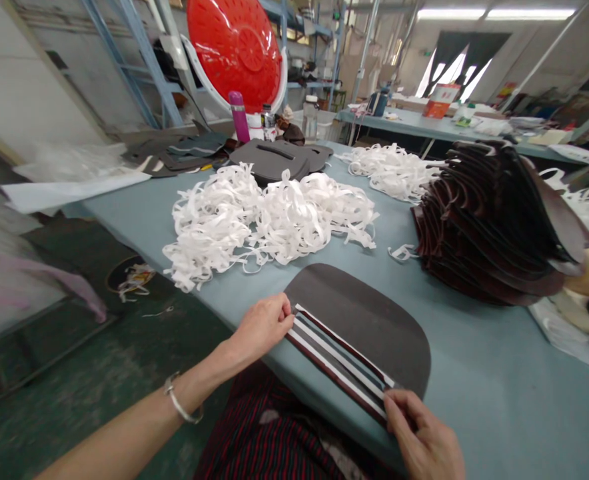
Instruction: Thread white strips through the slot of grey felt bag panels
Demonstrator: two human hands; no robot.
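A dark grey rounded panel point(369, 313) lies flat on the blue-green table, close to its front edge. White strips point(338, 373) and dark brown edging run along its near side, around a long narrow slot. At the left end of the strips, my left hand point(264, 323) is closed, thumb and fingers pinching a white strip. My right hand point(422, 430) pinches the right end of the strips, its fingers curled. A bracelet circles my left wrist.
Heaps of white strips point(294, 217) lie behind the panel. A tall stack of dark brown pieces point(484, 227) stands at the right. Further back are more grey panels point(269, 159), a purple bottle point(238, 117) and a red round object point(239, 53). The table's edge point(174, 280) runs along the left.
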